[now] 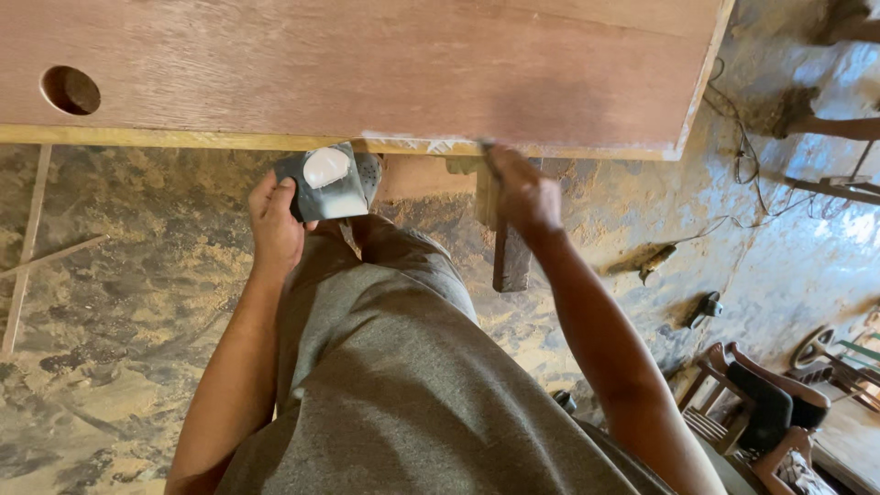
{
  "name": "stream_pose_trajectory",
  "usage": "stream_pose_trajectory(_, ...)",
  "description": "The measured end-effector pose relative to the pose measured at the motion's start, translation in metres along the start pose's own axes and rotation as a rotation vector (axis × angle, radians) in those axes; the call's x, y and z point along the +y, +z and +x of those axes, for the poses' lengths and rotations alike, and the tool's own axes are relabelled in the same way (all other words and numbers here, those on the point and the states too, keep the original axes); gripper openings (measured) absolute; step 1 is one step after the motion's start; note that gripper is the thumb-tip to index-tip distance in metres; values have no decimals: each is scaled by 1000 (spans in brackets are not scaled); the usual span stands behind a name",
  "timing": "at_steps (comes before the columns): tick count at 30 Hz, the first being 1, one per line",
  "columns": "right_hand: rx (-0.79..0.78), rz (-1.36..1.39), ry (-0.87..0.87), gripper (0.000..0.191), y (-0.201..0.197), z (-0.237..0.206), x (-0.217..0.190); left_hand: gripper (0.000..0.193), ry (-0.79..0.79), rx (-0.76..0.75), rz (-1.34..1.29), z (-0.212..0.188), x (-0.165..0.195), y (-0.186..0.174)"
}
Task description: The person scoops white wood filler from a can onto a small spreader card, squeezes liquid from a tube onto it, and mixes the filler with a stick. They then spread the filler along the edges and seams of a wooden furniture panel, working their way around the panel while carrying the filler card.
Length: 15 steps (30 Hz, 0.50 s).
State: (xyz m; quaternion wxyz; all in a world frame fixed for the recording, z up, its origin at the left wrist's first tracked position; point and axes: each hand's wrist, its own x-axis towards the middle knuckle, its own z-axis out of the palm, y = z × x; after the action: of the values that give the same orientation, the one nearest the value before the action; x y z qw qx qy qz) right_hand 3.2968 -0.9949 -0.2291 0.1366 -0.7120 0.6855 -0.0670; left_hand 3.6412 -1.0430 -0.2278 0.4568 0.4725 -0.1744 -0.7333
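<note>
Grey putty board (326,186) fills our clenched left hand (275,225); at three o'clock, our right hand (522,194) grips a scraper (486,147) against the wooden panel's (367,64) edge.

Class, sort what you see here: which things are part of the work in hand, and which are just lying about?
In use:
left hand holding grey board with white filler
right hand at edge of wooden door panel

Lying about:
wooden strips
cable
dark tool on floor
</note>
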Motion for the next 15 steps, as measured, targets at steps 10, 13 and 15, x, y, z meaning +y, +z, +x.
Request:
stream_pose_trajectory(10,134,-92,-131,40,24,3,-60,19,65,29,-62,-10,6,-4)
stream_pose_trajectory(13,81,-28,-199,53,25,0,-80,20,83,11,-71,-10,13,-7)
stream_pose_trajectory(15,22,-36,-108,51,27,3,-89,20,75,25,-70,-7,21,-13)
